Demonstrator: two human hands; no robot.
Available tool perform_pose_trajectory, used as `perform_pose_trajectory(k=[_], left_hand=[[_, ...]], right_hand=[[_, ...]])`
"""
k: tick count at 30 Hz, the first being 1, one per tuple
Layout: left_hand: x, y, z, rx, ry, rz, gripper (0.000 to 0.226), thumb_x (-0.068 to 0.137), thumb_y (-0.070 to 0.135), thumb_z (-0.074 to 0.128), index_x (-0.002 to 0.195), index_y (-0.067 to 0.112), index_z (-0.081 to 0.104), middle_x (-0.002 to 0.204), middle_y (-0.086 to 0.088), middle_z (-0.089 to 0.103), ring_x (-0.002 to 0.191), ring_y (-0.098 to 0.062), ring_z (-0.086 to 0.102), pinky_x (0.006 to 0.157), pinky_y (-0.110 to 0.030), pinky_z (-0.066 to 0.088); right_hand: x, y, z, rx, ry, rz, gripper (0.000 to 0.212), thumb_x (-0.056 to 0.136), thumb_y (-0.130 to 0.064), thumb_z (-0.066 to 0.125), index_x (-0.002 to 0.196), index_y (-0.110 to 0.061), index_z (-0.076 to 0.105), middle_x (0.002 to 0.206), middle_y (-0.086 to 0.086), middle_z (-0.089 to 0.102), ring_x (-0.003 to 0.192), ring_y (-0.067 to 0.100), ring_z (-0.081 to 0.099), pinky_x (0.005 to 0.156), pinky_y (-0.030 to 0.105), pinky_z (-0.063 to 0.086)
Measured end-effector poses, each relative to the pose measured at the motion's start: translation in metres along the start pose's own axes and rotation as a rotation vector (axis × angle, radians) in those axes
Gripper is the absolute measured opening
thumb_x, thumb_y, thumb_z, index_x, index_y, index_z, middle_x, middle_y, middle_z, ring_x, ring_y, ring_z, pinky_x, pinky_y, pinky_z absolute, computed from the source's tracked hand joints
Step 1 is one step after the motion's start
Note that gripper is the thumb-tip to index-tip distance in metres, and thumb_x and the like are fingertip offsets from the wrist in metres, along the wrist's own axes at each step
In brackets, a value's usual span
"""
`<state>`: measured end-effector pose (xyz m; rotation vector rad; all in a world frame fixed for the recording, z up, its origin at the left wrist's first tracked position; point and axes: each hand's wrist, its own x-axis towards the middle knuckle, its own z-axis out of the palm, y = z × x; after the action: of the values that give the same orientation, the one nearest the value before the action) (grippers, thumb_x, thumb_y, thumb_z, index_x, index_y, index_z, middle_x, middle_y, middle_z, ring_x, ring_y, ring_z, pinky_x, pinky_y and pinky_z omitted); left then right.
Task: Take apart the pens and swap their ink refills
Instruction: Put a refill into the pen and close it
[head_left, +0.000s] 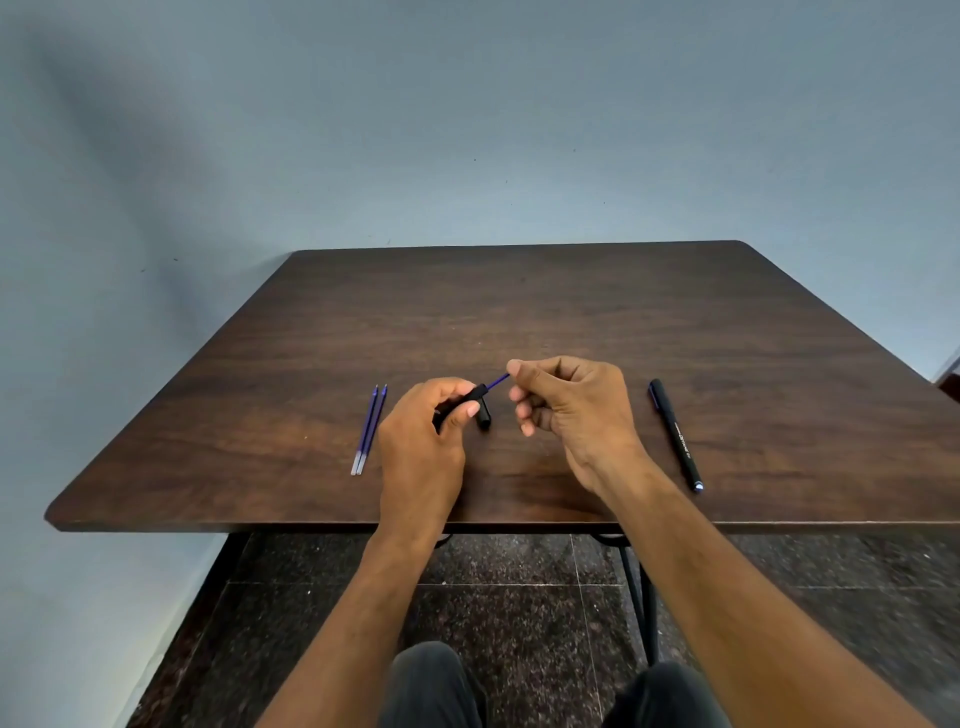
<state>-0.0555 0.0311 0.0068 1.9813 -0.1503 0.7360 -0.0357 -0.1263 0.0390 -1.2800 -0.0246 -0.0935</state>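
Note:
My left hand (423, 441) grips a black pen barrel (470, 397) above the dark wooden table (519, 312). A thin blue ink refill (497, 382) sticks out of the barrel's far end. My right hand (569, 410) pinches the refill's tip between thumb and forefinger. A short black pen part (484, 415) lies on the table just under the barrel. Two loose blue refills (369, 431) lie side by side to the left of my left hand. A whole black pen (675, 436) lies to the right of my right hand.
The table's front edge (311, 527) runs just under my wrists. A pale blue wall (467, 130) stands behind the table. Below are a dark speckled floor (545, 597), the table's metal legs (644, 597) and my knees.

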Motion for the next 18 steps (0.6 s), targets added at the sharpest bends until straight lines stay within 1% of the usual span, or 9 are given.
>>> perform_pose_trajectory(k=[4,7,8,11,13,14,16,17,18], left_hand=[[0.002,-0.004,0.0,-0.099,0.092,-0.098,0.021,0.09,0.009,0.072,0.1,0.027,0.071,0.096,0.014,0.072,0.094,-0.001,0.066,0.087,-0.021,0.053],[0.005,-0.009,0.001,-0.178,0.158,-0.198,0.019,0.091,0.008,0.071,0.1,0.024,0.072,0.096,0.01,0.073,0.092,-0.003,0.068,0.087,-0.034,0.058],[0.006,-0.011,0.001,-0.211,0.168,-0.223,0.02,0.091,0.007,0.071,0.098,0.025,0.072,0.095,0.01,0.073,0.091,-0.003,0.068,0.086,-0.035,0.059],[0.008,-0.014,0.001,-0.275,0.193,-0.256,0.026,0.09,0.007,0.072,0.093,0.033,0.07,0.093,0.011,0.073,0.085,0.003,0.068,0.078,-0.022,0.057],[0.01,-0.016,0.001,-0.324,0.21,-0.286,0.025,0.09,0.008,0.073,0.093,0.033,0.071,0.092,0.011,0.074,0.085,0.003,0.068,0.072,-0.013,0.053],[0.01,-0.017,0.001,-0.347,0.216,-0.301,0.024,0.09,0.009,0.074,0.093,0.032,0.071,0.091,0.011,0.075,0.084,0.003,0.069,0.072,-0.012,0.052],[0.011,-0.018,0.001,-0.361,0.217,-0.317,0.024,0.089,0.009,0.074,0.093,0.032,0.071,0.09,0.013,0.075,0.085,0.002,0.069,0.073,-0.012,0.052],[0.011,-0.018,0.001,-0.359,0.211,-0.317,0.024,0.089,0.009,0.074,0.093,0.033,0.071,0.089,0.015,0.075,0.085,0.002,0.069,0.074,-0.013,0.052],[0.011,-0.018,0.001,-0.357,0.203,-0.314,0.025,0.089,0.008,0.074,0.093,0.032,0.071,0.089,0.017,0.075,0.086,0.002,0.069,0.075,-0.013,0.052]], right_hand=[[0.001,0.004,0.007,-0.058,-0.011,-0.001,0.016,0.082,-0.009,0.082,0.089,0.004,0.075,0.07,0.015,0.069,0.051,0.017,0.056,0.043,0.026,0.047],[0.002,0.013,0.011,-0.229,0.023,-0.001,0.005,0.083,-0.003,0.079,0.084,-0.002,0.075,0.067,0.017,0.067,0.046,0.015,0.051,0.04,0.025,0.045],[0.002,0.016,0.012,-0.301,0.024,-0.009,0.004,0.083,-0.003,0.079,0.082,-0.005,0.075,0.066,0.015,0.067,0.046,0.015,0.051,0.041,0.025,0.044],[0.003,0.023,0.013,-0.524,0.005,-0.053,0.008,0.082,-0.009,0.081,0.077,-0.014,0.078,0.06,0.003,0.07,0.044,0.007,0.052,0.041,0.021,0.043],[0.004,0.027,0.016,-0.675,-0.013,-0.114,0.005,0.082,-0.015,0.081,0.08,-0.018,0.081,0.061,-0.008,0.07,0.046,-0.001,0.055,0.048,0.012,0.043],[0.004,0.027,0.018,-0.754,-0.035,-0.156,0.003,0.083,-0.017,0.081,0.084,-0.019,0.082,0.067,-0.011,0.072,0.052,-0.004,0.058,0.054,0.006,0.042],[0.005,0.026,0.024,-0.927,-0.108,-0.248,0.012,0.087,-0.019,0.077,0.098,-0.018,0.082,0.084,-0.008,0.072,0.07,-0.003,0.06,0.065,0.0,0.04],[0.005,0.026,0.027,-1.012,-0.161,-0.299,0.015,0.09,-0.019,0.073,0.103,-0.018,0.081,0.089,-0.005,0.07,0.077,0.004,0.06,0.068,0.003,0.04],[0.006,0.027,0.031,-1.09,-0.214,-0.358,0.017,0.091,-0.018,0.07,0.105,-0.018,0.08,0.092,0.0,0.067,0.084,0.012,0.06,0.072,0.014,0.044]])
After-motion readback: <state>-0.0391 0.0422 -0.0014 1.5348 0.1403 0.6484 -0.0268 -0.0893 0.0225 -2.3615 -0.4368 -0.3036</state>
